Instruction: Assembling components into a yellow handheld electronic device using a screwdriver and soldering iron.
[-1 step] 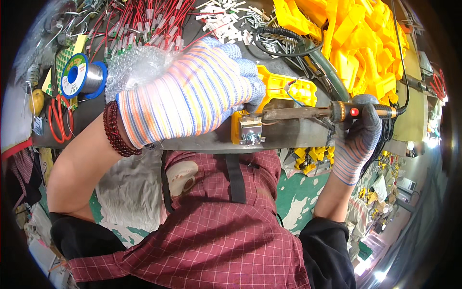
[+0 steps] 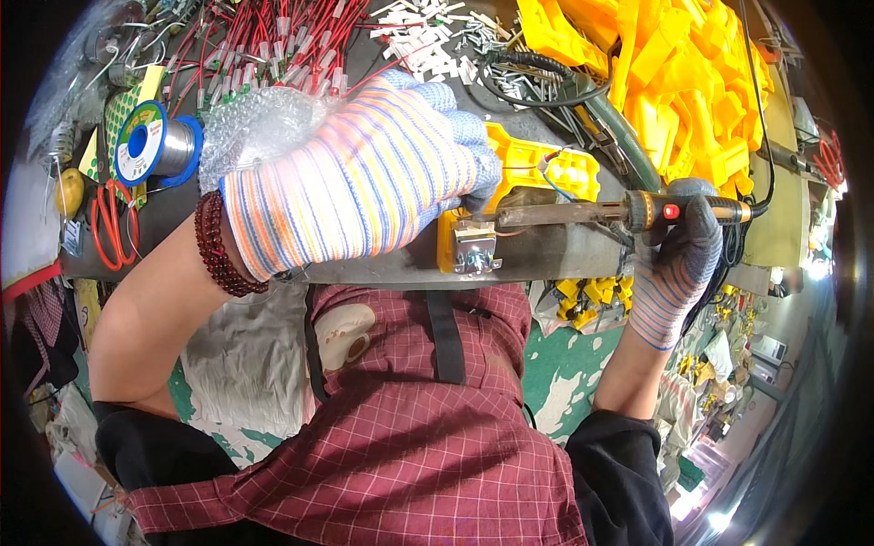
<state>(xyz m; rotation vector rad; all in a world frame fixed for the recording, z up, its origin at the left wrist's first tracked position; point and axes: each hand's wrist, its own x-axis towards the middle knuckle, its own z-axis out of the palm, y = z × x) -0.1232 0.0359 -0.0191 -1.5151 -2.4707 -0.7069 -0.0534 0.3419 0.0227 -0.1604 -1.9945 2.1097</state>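
Observation:
My left hand [image 2: 364, 173], in a striped knit glove with grey-blue fingers, is closed over a yellow plastic housing [image 2: 551, 173] at the bench edge. Its fingertips press near a small shiny metal part [image 2: 474, 247] on the housing's near end. A red and a blue wire run across the housing. In my right hand [image 2: 678, 259], also gloved, is a soldering iron [image 2: 564, 214], gripped by its dark handle with a small red light. The iron points left, and its tip reaches the spot beside my left fingertips and the metal part. Exact contact there is hidden.
A blue-flanged solder spool [image 2: 155, 144] and orange-handled scissors [image 2: 113, 223] lie left on the bench. Farther back are red wires [image 2: 273, 41], bubble wrap [image 2: 259, 132] and white pieces [image 2: 423, 41]. A yellow housing heap [image 2: 674, 91] and a green tool [image 2: 619, 136] lie at back right.

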